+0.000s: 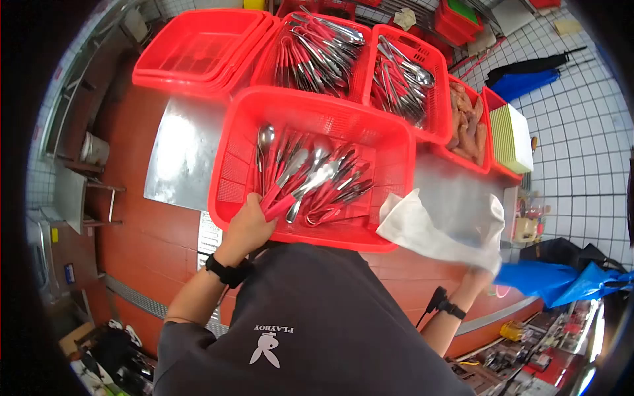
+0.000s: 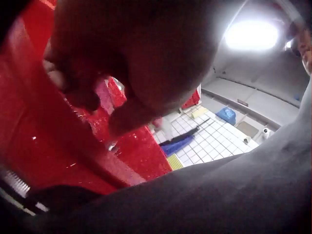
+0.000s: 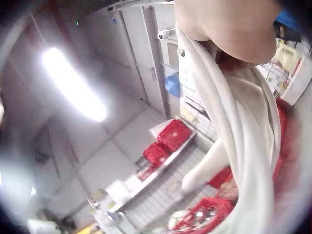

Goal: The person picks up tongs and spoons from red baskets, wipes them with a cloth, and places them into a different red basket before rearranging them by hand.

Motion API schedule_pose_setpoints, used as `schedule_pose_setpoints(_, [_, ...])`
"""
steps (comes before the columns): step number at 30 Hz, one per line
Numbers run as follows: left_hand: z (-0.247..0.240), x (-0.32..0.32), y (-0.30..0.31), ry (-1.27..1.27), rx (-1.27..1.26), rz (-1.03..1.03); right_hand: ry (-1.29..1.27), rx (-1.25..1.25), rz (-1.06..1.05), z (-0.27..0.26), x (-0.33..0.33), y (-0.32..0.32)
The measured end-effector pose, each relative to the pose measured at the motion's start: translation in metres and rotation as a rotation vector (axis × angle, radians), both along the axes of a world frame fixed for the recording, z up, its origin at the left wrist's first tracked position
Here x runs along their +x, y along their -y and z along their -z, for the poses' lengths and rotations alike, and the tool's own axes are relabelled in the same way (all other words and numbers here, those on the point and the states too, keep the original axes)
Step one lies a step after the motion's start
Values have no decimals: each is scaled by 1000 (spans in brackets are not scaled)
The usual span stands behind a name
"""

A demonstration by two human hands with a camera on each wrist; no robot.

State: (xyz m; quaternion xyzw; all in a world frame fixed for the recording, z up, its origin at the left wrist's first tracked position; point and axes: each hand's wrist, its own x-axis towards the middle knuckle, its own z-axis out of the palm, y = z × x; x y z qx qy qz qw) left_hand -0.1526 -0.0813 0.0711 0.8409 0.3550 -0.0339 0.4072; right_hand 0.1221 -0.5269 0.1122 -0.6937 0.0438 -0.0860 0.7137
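Observation:
In the head view my left hand [image 1: 249, 226] reaches over the near left rim of a large red basket [image 1: 393, 145]. It grips pink-handled tongs [image 1: 307, 185], whose shiny metal ends point away over the pile. Several more tongs and spoons lie in the basket, pink handles mixed with metal. My right hand [image 1: 477, 282], out to the right, holds a white cloth [image 1: 436, 241] by one end. The cloth's other end hangs at the basket's right corner. In the right wrist view the cloth [image 3: 248, 126] drapes down from my fingers.
Behind stand two red baskets [image 1: 366, 66] full of tongs, with stacked red trays [image 1: 205, 49] at left. Further right are a red bin of brownish pieces [image 1: 467, 125] and a green-and-white stack [image 1: 512, 138]. All stand around a metal table [image 1: 181, 155].

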Motion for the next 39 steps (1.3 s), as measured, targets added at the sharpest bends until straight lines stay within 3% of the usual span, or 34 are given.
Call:
schedule_pose_setpoints(1, [6, 2, 1, 98, 8, -18, -167, 100, 153, 38, 7, 12])
schedule_pose_setpoints(3, [23, 13, 3, 210, -14, -37, -162, 120, 89, 109, 9, 19])
schedule_pose_setpoints(6, [47, 29, 8, 253, 24, -4, -346, 80, -67, 151, 5, -19])
schedule_pose_setpoints(8, [40, 35, 8, 282, 92, 36, -617, -71, -419, 213, 24, -15])
schedule_pose_setpoints(10, [17, 36, 8, 238, 133, 162, -556, 17, -302, 153, -10, -97])
schedule_pose_setpoints(14, [-1, 31, 0, 153, -23, 113, -566, -16, -290, 131, -8, -125])
schedule_pose_setpoints(17, [3, 23, -2, 138, 71, 132, -220, -490, -332, 184, 8, -105])
schedule_pose_setpoints(19, [2, 22, -4, 136, 62, 141, -36, -1180, -433, 206, 21, -96])
schedule_pose_setpoints(20, [6, 21, -7, 157, 91, 159, -265, -1233, -512, 210, 19, -99])
schedule_pose_setpoints(21, [17, 20, -15, 173, 26, 142, -294, -1193, -479, 213, 15, -103])
schedule_pose_setpoints(23, [-10, 36, -17, 176, 138, 147, -334, -1396, -537, 220, 6, -104])
schedule_pose_setpoints(26, [-11, 56, -48, 261, 330, 275, -433, -1338, -600, 226, 20, -107])
schedule_pose_setpoints(30, [-8, 107, -95, 253, 379, 296, -496, -1330, -660, 234, 30, -106])
schedule_pose_setpoints(34, [-17, 201, -126, 457, 781, 507, -601, -1349, -695, 218, 34, -113])
schedule_pose_setpoints(36, [-7, 254, -158, 485, 814, 610, -617, -1348, -683, 227, 36, -109])
schedule_pose_setpoints(39, [16, 320, -207, 259, 1033, 611, -652, -1352, -659, 233, 36, -110])
